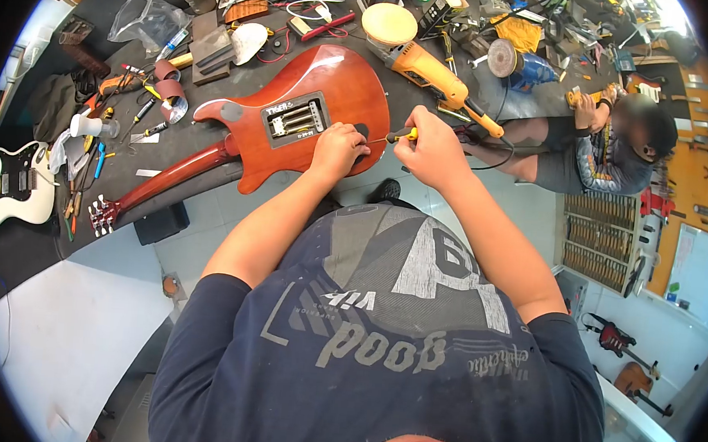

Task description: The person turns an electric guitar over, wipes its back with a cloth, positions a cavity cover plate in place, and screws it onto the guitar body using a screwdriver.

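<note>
A reddish-brown electric guitar (331, 76) lies face down on the bench, its back towards me and its neck pointing to the lower left. An open cavity (295, 121) in its back shows metal springs. My right hand (434, 149) is closed around a screwdriver (409, 134) with a yellow and black handle, held over the body's right end. The shaft points left, towards the fingers of my left hand (341, 150). That hand rests on the guitar beside a dark oval area (362, 129), fingers bent and together; whatever lies under the fingertips is hidden.
An orange power polisher (434, 75) with a round pad lies just beyond the guitar. A white guitar body (20, 185) sits at far left. Loose tools and sandpaper (170, 91) crowd the bench. To the right, another person (613, 149) works at a guitar.
</note>
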`<move>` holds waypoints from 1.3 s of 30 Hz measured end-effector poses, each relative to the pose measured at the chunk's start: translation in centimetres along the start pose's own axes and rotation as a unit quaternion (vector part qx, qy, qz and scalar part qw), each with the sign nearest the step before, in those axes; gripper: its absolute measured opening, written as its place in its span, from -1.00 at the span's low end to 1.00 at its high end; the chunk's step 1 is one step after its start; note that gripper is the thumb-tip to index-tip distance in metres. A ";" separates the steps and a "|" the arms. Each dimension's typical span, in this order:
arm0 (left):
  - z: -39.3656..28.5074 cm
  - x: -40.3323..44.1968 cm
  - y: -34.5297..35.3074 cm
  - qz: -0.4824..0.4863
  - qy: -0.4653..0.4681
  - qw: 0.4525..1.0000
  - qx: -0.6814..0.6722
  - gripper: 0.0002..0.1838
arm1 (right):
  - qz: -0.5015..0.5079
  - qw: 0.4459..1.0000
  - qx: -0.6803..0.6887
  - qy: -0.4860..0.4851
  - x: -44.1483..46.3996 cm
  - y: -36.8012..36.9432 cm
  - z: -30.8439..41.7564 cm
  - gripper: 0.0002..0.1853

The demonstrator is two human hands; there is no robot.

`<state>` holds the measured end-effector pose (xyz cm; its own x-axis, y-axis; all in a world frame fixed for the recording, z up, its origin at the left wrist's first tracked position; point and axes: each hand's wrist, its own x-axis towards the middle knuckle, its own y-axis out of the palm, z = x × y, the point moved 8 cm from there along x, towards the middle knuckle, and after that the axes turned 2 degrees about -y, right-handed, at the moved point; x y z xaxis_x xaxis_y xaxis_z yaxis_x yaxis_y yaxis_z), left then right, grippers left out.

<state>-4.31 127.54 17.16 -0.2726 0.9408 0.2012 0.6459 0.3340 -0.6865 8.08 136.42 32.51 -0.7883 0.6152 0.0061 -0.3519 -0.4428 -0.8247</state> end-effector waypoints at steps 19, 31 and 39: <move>-0.1 0.0 0.0 -0.015 0.017 1.000 0.001 -0.84 | -0.021 0.993 -0.072 -0.093 0.2 1.5 2.0 -0.69; -0.1 0.1 0.2 -0.008 0.018 1.000 0.011 -0.83 | 0.043 0.969 -0.218 -0.110 -0.1 1.8 5.3 -0.66; -0.2 0.2 0.0 -0.006 0.018 1.000 0.007 -0.83 | 0.180 0.943 -0.280 -0.026 1.5 3.1 2.7 -0.56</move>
<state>-4.26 127.72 17.31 -0.2540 0.9386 0.2336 0.6328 0.3439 -0.6938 4.46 134.23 31.47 -0.8345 0.4517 -0.3155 0.2528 -0.1949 -0.9477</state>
